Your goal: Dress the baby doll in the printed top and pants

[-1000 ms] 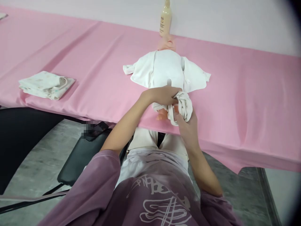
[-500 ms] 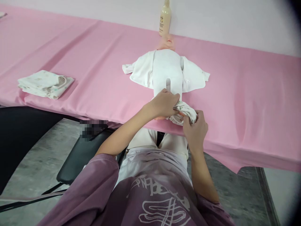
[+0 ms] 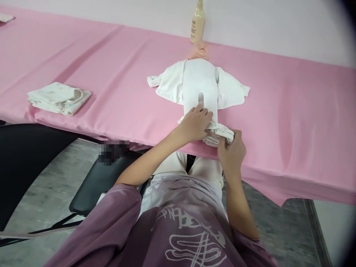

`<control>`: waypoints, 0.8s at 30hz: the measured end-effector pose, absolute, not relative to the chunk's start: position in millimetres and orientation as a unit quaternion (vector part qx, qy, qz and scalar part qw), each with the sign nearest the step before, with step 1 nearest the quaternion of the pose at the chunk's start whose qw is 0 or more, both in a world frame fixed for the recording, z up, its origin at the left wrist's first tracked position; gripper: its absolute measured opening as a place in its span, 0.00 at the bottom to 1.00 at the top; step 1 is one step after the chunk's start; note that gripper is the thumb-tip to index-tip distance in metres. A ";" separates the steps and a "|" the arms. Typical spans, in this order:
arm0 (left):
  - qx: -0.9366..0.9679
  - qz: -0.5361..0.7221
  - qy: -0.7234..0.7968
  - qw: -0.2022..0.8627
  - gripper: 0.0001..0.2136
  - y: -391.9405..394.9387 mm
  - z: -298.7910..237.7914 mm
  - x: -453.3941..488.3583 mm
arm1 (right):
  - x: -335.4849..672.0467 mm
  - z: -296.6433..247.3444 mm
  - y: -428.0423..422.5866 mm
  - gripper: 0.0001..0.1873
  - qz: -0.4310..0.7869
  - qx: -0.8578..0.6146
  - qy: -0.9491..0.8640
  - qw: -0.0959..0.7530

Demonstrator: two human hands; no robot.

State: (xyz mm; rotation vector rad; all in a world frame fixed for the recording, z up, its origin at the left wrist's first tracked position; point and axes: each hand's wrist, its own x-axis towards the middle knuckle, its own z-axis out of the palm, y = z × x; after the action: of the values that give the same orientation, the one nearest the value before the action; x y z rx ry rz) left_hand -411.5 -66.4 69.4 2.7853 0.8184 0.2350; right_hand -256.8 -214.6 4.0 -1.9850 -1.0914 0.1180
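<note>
A baby doll (image 3: pixel 200 79) lies on its back on the pink-covered table, head away from me. Its torso is white, and a white top lies spread open beneath it, with a sleeve out to each side. White baby pants (image 3: pixel 221 129) with a small print are bunched around the doll's lower leg at the table's near edge. My left hand (image 3: pixel 196 124) is closed on the upper edge of the pants, over the doll's legs. Fingers curled, my right hand (image 3: pixel 232 146) grips the outer right side of the same bunched cloth. Both of the doll's feet are hidden.
Folded printed baby clothes (image 3: pixel 59 98) lie on the pink tablecloth (image 3: pixel 119 81) to the left. A pump bottle (image 3: pixel 197 24) stands behind the doll's head by the white wall. A black chair (image 3: pixel 102 185) is below the table at my left.
The pants have been drawn over the doll's foot, whose skin showed in the cloth opening before. My left hand's fingers have spread slightly; the view has shifted a little.
</note>
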 end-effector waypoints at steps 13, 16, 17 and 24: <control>0.879 0.127 0.329 0.320 0.19 -60.7 81.0 -421.6 | -225.3 -6.7 -198.3 0.23 0.339 -0.660 -0.409 0.532; 0.852 0.160 0.339 0.365 0.21 -57.1 78.9 -424.9 | -222.7 -5.4 -198.6 0.32 0.383 -0.618 -0.428 0.537; 0.848 0.170 0.337 0.372 0.22 -56.7 78.3 -425.4 | -221.4 -3.6 -198.4 0.34 0.381 -0.613 -0.434 0.540; 0.849 0.217 0.339 0.342 0.24 -57.8 67.0 -423.6 | -188.7 12.2 -173.0 0.32 0.310 -0.604 -0.508 0.529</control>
State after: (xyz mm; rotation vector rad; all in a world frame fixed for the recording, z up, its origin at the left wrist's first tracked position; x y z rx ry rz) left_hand -423.6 -57.8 67.0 2.2078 0.8803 0.5629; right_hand -188.7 -173.0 12.2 -1.4431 -1.2139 0.7409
